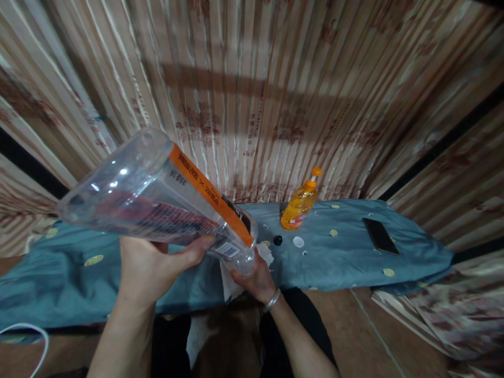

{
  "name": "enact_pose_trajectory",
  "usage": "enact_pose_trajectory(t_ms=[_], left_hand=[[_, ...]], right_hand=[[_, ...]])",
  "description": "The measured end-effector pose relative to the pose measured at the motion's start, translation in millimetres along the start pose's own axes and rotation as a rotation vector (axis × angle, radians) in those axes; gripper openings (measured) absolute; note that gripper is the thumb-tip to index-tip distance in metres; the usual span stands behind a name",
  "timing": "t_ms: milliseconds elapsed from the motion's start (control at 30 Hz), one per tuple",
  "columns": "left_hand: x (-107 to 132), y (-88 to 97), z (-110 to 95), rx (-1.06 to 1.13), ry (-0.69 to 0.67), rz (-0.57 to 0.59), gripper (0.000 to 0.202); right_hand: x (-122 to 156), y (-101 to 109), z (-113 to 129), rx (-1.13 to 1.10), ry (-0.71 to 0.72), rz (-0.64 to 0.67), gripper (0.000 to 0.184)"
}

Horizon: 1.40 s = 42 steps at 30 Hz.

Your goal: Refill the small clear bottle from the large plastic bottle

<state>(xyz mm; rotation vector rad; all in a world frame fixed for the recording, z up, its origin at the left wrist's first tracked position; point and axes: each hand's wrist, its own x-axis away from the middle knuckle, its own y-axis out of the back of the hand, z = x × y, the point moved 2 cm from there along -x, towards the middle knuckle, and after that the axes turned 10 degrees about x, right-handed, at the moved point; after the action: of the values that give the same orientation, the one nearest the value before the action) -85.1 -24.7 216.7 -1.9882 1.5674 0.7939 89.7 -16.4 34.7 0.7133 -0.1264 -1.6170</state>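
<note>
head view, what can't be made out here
All in the head view:
Left hand: most fingers obscured by the clear bottle.
White paper: middle covered by the right hand and the bottle's neck.
White cable: ends cut off by the left and bottom edges.
Pump bottle: label print too small to read.

A dark phone (pixel 380 235) lies on blue cloth (pixel 338 265) before patterned curtains (pixel 252 58).

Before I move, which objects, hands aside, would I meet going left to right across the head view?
White cable → large clear bottle → orange-topped pump bottle → dark phone.
</note>
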Motion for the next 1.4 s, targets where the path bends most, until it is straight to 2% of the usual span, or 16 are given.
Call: enact_pose_trajectory(t_ms=[367, 600, 833, 1033, 1400], left_hand=[[0.0, 1.6, 1.5, -0.025, -0.088, 0.05, 0.018], [-0.4, 1.5, 1.2, -0.055, -0.085, 0.033, 0.019], [0.6, 1.5, -0.7, -0.043, -0.084, 0.04, 0.02], [2.4, 0.5, 0.4, -0.077, -0.127, 0.092, 0.018], [3.0, 3.5, 1.1, -0.121, -0.117, 0.071, 0.021]], right_hand=[[1.3, -2.8, -5.0, -0.009, -0.009, 0.002, 0.072], [1.6, -3.5, -5.2, 0.02, -0.021, -0.019, 0.072], [1.8, -3.9, -4.4, 0.062, 0.026, -0.042, 0.074], [1.9, -4.8, -4.8, 0.062, 0.032, -0.038, 0.075], [1.6, -2.1, -1.3, 0.087, 0.024, -0.034, 0.071]])
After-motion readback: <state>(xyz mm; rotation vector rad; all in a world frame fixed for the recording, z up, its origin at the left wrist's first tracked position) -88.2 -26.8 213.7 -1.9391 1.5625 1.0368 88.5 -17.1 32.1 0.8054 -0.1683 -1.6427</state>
